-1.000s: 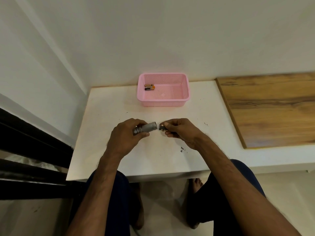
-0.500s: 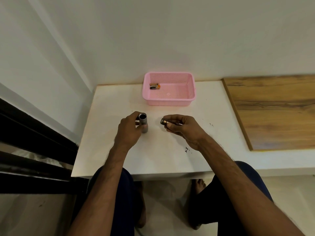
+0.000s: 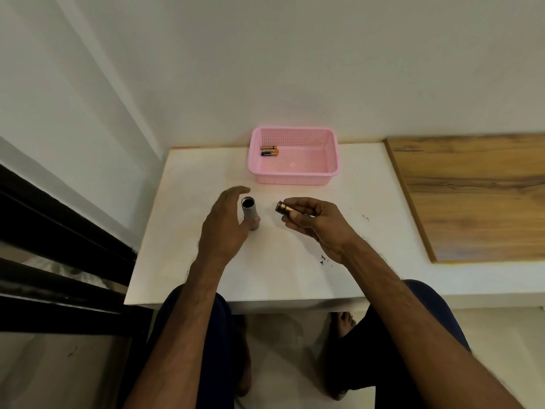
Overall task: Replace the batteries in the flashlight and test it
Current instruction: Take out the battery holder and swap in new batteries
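Flashlight body (image 3: 250,213) upright, open mouth up for loading; left hand (image 3: 225,228) open beside; right hand (image 3: 317,224) gripping battery holder (image 3: 285,208).

plain home corner: white table (image 3: 206,261), pink basket (image 3: 331,172), bare walls

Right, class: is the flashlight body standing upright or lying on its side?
Upright: the flashlight body stands on the table, open dark end facing up, by the left hand.
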